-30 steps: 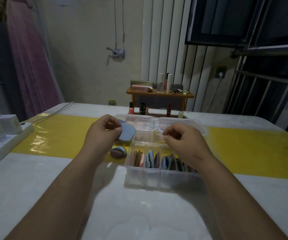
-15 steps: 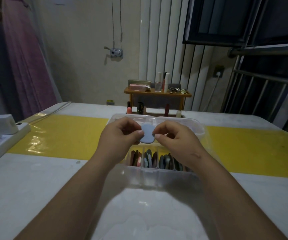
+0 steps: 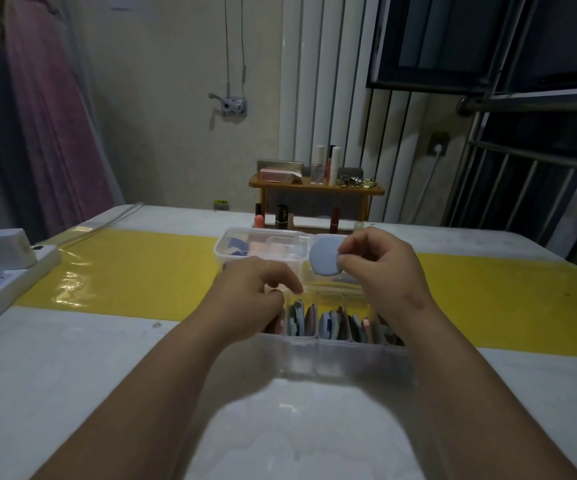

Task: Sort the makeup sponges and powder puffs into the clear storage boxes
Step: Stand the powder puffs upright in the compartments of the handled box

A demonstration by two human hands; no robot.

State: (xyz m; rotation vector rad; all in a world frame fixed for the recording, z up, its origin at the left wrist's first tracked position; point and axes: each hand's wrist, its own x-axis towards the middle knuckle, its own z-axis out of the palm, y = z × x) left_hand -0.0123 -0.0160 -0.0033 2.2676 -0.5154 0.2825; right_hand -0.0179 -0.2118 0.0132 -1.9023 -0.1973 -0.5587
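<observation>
My right hand (image 3: 380, 271) pinches a round light-blue powder puff (image 3: 325, 259) between thumb and fingertips, above the back of the near clear storage box (image 3: 335, 348). That box's divided compartments hold several puffs standing on edge in blue, green, pink and dark tones. My left hand (image 3: 256, 299) hovers over the box's left end with its fingers loosely curled and nothing visible in them. Behind stands a second clear box (image 3: 223, 252) with blue and pink sponges inside.
A yellow strip (image 3: 134, 271) runs across the white table under the boxes. A white power strip with chargers (image 3: 6, 268) lies at the left edge. Small cosmetic bottles (image 3: 282, 216) stand behind the boxes, and a wooden shelf (image 3: 315, 188) sits beyond.
The blue puff passed from my left hand to my right hand, which carried it right and up. My left hand let go and dropped toward the near box's left end.
</observation>
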